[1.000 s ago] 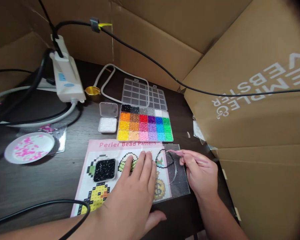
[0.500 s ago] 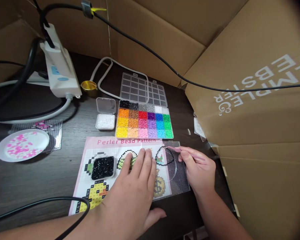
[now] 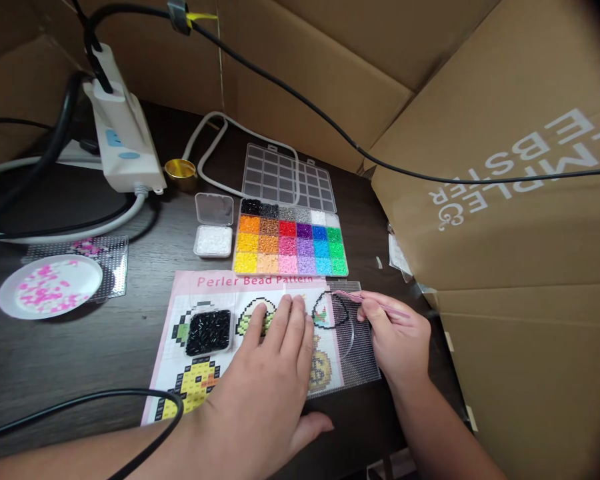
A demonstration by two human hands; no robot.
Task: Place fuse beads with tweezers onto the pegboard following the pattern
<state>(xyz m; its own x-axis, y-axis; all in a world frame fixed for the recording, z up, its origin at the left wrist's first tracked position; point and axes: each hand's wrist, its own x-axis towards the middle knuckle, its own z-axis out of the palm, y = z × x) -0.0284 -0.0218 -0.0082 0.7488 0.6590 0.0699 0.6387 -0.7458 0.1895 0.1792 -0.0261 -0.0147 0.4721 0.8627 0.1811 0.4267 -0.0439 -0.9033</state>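
Note:
My left hand (image 3: 275, 367) lies flat with fingers spread, over the Perler bead pattern sheet (image 3: 185, 283) and the left part of the clear pegboard. Pink tweezers (image 3: 375, 304) are pinched in my right hand (image 3: 397, 337). Their tips touch or hover just over the top of a black bead outline (image 3: 347, 309) on the pegboard (image 3: 363, 363); which one I cannot tell. Left of my left hand, an open clear box of black beads (image 3: 207, 332) sits on the sheet. My palm covers part of the printed patterns.
Behind the sheet stands a sorted bead case (image 3: 287, 240) with its lid open. A box of white beads (image 3: 213, 241), a gold cup (image 3: 181, 175) and a power strip (image 3: 130, 160) are further left. A white dish (image 3: 70, 300) holds pink and white beads. A black cable (image 3: 95, 398) crosses my left forearm.
The whole view has shifted very slightly. Both hands and the tweezers look almost unmoved, with the tips still at the top of the black outline.

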